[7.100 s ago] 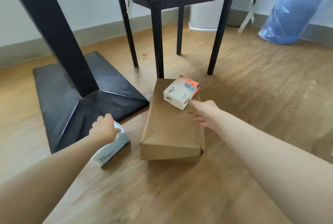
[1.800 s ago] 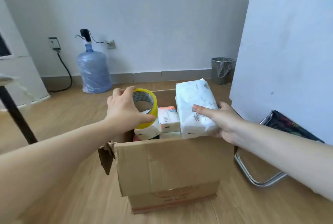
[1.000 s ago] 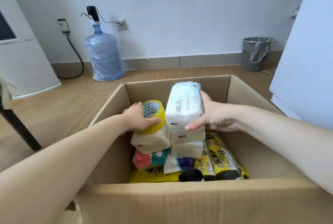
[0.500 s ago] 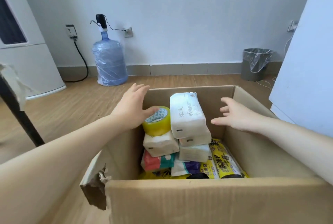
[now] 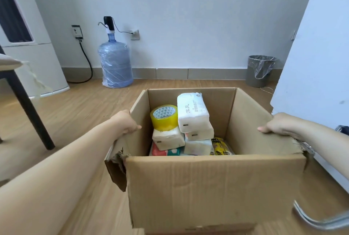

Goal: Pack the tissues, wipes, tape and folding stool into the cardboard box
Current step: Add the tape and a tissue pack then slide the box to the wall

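We see the open cardboard box (image 5: 213,187) on the wooden floor, its near left corner torn. Our left hand (image 5: 126,123) is closed over the top edge of the left wall, our right hand (image 5: 279,125) over the right. Inside, a yellow tape roll (image 5: 164,116) rests on stacked tissue packs (image 5: 192,114). Beyond stand a water jug (image 5: 114,62) and a bin (image 5: 260,70).

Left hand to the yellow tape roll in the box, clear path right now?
Probably yes. The left hand grips the open cardboard box's left wall, and the yellow tape roll sits uncovered on a white tissue pack just inside.
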